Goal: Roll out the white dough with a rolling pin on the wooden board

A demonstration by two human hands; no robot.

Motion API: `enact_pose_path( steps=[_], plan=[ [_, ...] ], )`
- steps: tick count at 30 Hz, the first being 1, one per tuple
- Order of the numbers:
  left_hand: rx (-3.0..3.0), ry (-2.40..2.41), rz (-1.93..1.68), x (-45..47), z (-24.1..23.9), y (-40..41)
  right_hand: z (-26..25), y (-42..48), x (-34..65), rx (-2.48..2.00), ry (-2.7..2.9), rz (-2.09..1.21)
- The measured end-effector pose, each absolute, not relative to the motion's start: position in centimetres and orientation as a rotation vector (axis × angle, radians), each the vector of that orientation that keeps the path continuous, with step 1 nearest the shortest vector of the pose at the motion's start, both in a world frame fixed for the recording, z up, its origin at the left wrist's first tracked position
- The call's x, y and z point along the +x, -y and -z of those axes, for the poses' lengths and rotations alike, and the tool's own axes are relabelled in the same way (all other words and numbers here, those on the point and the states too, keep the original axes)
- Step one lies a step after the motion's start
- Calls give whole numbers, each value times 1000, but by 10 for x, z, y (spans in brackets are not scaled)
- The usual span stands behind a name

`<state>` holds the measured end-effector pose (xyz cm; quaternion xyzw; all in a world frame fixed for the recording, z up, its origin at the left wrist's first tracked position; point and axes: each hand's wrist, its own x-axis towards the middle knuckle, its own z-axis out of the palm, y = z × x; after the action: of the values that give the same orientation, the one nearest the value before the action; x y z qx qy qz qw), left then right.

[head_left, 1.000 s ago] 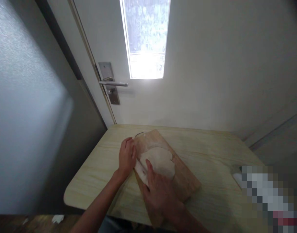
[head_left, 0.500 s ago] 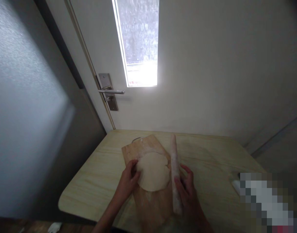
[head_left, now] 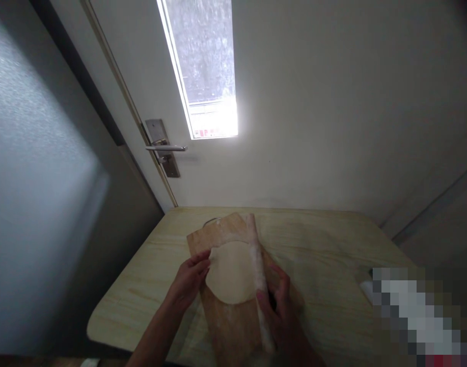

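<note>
A thin, roundish sheet of dough point(head_left: 230, 272) lies on a wooden cutting board point(head_left: 233, 329) dusted with flour. My left hand point(head_left: 191, 278) pinches the dough's left edge between thumb and fingers. In my right hand point(head_left: 276, 298) is a floury rolling pin point(head_left: 258, 262), gripped near its lower half. The pin lies lengthwise over the right edge of the dough, its far end near the board's top corner. Part of the dough's right rim is hidden under the pin.
The board rests on a pale wood-grain table point(head_left: 325, 244) against a white door point(head_left: 313, 127) with a metal handle point(head_left: 166, 148) and a narrow window. A grey frosted panel point(head_left: 38, 204) stands on the left. A pixelated patch covers something at the table's right.
The rolling pin has moved left in my right hand, from beside the dough onto its right edge. My left hand has shifted slightly left, drawing the dough's edge outward. The camera view has shifted a little.
</note>
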<state>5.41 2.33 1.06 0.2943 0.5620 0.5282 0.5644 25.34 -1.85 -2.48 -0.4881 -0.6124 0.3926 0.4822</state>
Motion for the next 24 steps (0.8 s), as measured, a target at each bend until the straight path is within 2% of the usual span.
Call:
enact_pose_path(
  steps=[7, 14, 24],
  plan=[
    [1076, -1478, -1295, 65, -11, -19, 23, 17, 254, -1205, 1468, -1016],
    [1542, -1718, -1056, 72, -1, -20, 23, 16, 253, -1121, 1432, -1061],
    [1536, -1544, -1132, 77, 7, -24, 26, 16, 254, -1088, 1367, -1061]
  ],
)
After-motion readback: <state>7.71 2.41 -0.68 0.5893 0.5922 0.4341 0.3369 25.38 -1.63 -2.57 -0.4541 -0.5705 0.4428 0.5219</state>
